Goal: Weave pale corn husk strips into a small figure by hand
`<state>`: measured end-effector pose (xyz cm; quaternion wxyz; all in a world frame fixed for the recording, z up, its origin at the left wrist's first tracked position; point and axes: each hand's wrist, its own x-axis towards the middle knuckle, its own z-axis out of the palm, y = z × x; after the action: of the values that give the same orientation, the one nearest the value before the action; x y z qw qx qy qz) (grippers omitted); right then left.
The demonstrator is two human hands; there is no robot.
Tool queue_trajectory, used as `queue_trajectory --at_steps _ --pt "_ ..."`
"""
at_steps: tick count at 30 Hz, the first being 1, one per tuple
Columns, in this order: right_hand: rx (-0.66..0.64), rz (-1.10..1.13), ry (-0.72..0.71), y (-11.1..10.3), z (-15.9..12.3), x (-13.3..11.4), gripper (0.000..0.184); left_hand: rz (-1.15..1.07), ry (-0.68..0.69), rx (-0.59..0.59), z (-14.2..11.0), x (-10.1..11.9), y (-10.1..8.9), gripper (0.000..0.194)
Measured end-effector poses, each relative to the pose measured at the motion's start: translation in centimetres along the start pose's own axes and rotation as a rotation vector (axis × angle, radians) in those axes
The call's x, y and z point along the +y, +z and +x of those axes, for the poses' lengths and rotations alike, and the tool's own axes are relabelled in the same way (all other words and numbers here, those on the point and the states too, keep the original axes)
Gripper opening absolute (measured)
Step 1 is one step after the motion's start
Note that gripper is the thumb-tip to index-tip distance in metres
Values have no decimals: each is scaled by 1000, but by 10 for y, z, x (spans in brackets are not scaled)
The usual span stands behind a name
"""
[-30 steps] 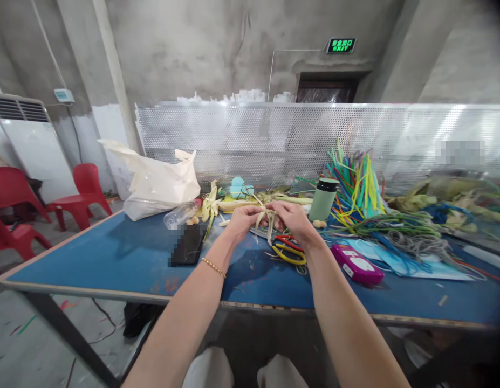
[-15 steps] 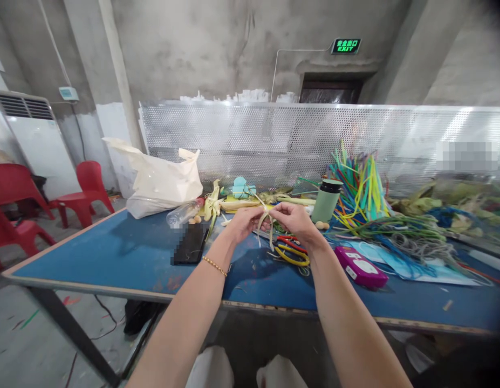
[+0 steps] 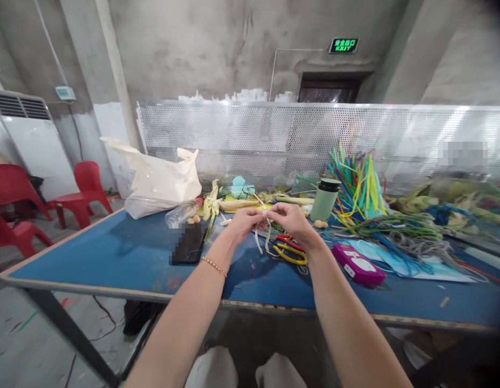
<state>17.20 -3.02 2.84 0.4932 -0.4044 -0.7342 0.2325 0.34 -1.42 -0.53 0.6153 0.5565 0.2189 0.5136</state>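
Observation:
My left hand (image 3: 245,223) and my right hand (image 3: 292,220) meet above the middle of the table, fingertips pinched together. Between them is a pale corn husk strip (image 3: 258,242). Its narrow ends hang below the fingers, and a thin piece sticks up above them. The exact spot where the fingers grip is partly hidden. Just below my right hand lie scissors with yellow and red handles (image 3: 290,254). A phone (image 3: 188,243) lies to the left of my left hand. Behind the hands are pale husks (image 3: 237,206).
A cream plastic bag (image 3: 164,183) and a clear bottle (image 3: 179,214) stand at the left. Right of my hands are a green flask (image 3: 326,200), colourful pipe cleaners or strips (image 3: 361,186), a purple pack (image 3: 358,264), cord coils (image 3: 411,231) and a blue mask (image 3: 403,264). A perforated metal panel (image 3: 233,129) runs behind.
My fingertips have drawn closer together on the husk strip, and its hanging ends have shifted and spread apart. The looped shape seen earlier no longer shows. The view sways slightly.

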Motion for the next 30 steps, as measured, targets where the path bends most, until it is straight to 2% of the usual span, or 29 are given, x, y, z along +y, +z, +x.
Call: queue_trajectory --at_steps 8,13,22,30 --pt "28 -21 5 -1 -4 -3 35 -24 10 9 1 -1 2 37" --pt "9 -26 -12 0 -4 -2 30 44 31 17 1 -2 2 39" --pt "40 -131 -60 2 0 6 28 1 0 18 2 -3 -2 28" --pt "0 -100 -14 3 0 12 28 -33 2 -12 2 -9 -2 34"
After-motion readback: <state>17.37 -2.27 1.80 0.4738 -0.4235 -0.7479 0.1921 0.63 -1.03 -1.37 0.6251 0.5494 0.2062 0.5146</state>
